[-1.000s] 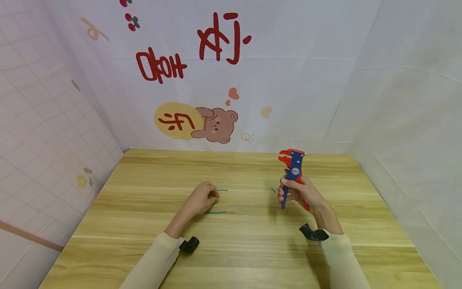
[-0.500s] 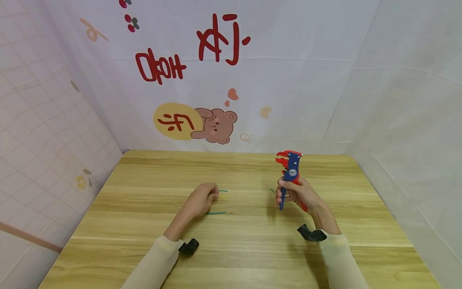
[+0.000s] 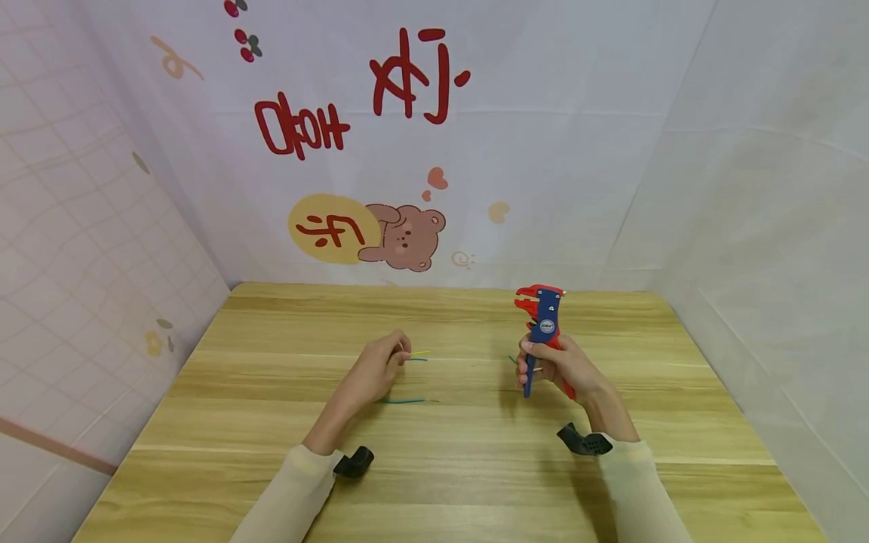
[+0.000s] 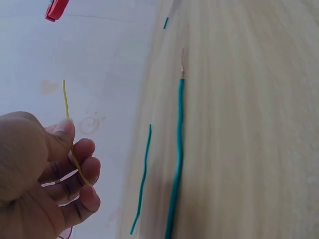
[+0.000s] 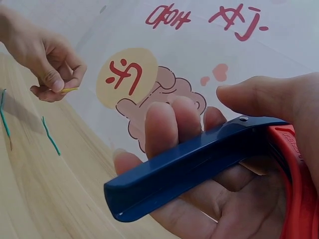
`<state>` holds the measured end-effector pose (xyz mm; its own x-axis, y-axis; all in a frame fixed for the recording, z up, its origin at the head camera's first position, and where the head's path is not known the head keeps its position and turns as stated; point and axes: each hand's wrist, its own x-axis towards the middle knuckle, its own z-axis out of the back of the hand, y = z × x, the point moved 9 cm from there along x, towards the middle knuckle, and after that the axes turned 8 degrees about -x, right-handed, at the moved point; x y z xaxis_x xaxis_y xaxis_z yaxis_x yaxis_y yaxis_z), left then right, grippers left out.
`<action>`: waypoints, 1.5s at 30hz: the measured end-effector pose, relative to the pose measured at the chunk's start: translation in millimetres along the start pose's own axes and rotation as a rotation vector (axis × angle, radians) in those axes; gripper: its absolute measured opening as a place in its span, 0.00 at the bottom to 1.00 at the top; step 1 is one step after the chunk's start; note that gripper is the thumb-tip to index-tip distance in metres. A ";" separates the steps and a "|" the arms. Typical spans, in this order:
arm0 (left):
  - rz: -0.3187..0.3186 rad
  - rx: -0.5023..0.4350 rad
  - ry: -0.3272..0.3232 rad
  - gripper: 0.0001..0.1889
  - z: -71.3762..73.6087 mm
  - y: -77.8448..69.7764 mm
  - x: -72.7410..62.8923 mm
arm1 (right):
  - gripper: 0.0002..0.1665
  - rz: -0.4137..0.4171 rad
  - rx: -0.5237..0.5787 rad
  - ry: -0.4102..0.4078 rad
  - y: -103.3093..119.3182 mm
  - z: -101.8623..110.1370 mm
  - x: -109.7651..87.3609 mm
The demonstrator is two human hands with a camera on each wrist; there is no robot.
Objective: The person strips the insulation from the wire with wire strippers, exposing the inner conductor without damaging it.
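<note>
One yellow wire (image 4: 65, 97) was pinched and one wire stripper (image 3: 546, 313) was gripped

We saw the left hand (image 3: 372, 371) over the wooden table (image 3: 441, 475), its thumb and forefinger pinching the yellow wire, a short end sticking out past the thumb. The other fingers were bent, and more of the wire ran across them. In the left wrist view we saw that wire against the pale wall (image 3: 557, 151).

We saw the right hand (image 3: 562, 362) holding the blue and red wire stripper upright above the table, fingers curled round its handles and thumb near the top of the blue one. The red jaws stood apart and pointed toward the left hand's side.

On the table we saw a thick green wire (image 4: 179, 134) with a bare copper end, on the person's side of the left hand. A thinner green wire (image 4: 144, 174) lay farther off, near the left fingertips, and a short green scrap (image 4: 166, 23) lay just beside the right hand in the head view. We also saw a printed bear (image 3: 410, 235) on the wall behind the table, touching a yellow disc (image 3: 326, 215)
</note>
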<state>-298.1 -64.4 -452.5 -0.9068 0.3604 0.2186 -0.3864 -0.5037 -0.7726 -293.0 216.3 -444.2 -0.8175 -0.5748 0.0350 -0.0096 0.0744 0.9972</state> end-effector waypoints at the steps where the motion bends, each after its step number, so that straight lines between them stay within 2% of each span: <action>1: -0.004 -0.004 -0.001 0.03 0.4 -1.4 0.3 | 0.09 0.003 -0.001 0.004 0.0 -0.3 0.1; 11: -0.049 -0.021 -0.059 0.04 7.4 -13.0 0.4 | 0.09 -0.019 -0.012 0.005 -0.5 -4.6 1.0; 17: -0.057 0.004 -0.110 0.04 12.6 -17.5 1.3 | 0.09 -0.006 -0.021 0.023 2.9 -8.7 1.8; 24: -0.064 -0.007 -0.155 0.04 19.4 -22.9 2.9 | 0.07 -0.010 -0.029 0.030 4.2 -12.9 2.9; 32: -0.078 -0.028 -0.164 0.04 24.5 -26.2 4.1 | 0.08 -0.029 -0.041 0.030 3.1 -19.7 3.6; 38: -0.118 -0.029 -0.178 0.04 28.6 -31.2 5.6 | 0.08 -0.010 -0.053 0.050 3.3 -24.0 4.8; 45: -0.113 -0.052 -0.185 0.04 30.7 -32.6 7.1 | 0.08 -0.033 -0.058 0.056 0.6 -30.9 5.5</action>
<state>-297.1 -69.6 -407.4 -0.8755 0.2596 0.4075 -0.4825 -0.4251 -0.7658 -279.7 188.0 -441.4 -0.7839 -0.6209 0.0044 -0.0008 0.0080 1.0000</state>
